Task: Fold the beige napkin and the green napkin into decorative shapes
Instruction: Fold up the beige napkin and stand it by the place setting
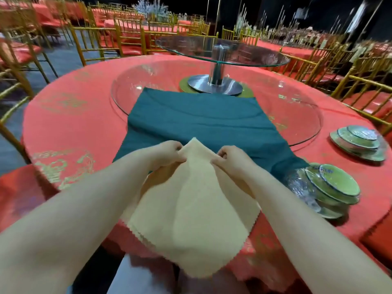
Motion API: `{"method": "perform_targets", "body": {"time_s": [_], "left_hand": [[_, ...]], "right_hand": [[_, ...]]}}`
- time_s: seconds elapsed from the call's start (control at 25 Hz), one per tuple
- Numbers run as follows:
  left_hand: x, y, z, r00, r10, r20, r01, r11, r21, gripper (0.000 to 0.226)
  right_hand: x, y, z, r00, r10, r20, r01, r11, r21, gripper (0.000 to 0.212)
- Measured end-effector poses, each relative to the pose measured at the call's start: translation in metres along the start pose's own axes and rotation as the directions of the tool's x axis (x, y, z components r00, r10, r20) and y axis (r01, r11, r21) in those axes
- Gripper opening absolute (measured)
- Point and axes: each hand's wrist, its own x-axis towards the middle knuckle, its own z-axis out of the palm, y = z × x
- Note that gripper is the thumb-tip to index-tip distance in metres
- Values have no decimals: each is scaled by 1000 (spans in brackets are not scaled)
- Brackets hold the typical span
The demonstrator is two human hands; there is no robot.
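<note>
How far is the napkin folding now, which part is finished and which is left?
Nothing looks finished. In hand: the beige napkin, pinched near its top point by the left hand and right hand, already in layers. Left: shaping it, then the green napkin, lying flat and unshaped on the table.

The scene is evenly and fairly brightly lit from overhead, while the far background is left almost black. Soft reflections are seen on the round clear glass turntable [297, 115] and on the smaller raised glass disc [222, 49]. Only faint shadows are cast on the red patterned tablecloth [74, 115]. Strong wide-angle bending is shown at the edges, where the gold-framed chairs [93, 37] are smeared by motion blur. Fine detail is softened throughout.
</note>
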Motion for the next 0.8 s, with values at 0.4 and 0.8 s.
{"method": "perform_targets", "body": {"time_s": [0.4, 0.8], "left_hand": [[5, -2, -1, 998, -62, 19, 63, 867, -494, 20], [-2, -12, 5, 970, 82, -230, -117, 983, -143, 23]], "right_hand": [[-14, 2, 2, 994, 16, 108, -41, 972, 231, 15], [19, -15, 26, 998, 0, 62, -1, 1000, 17, 24]]}}
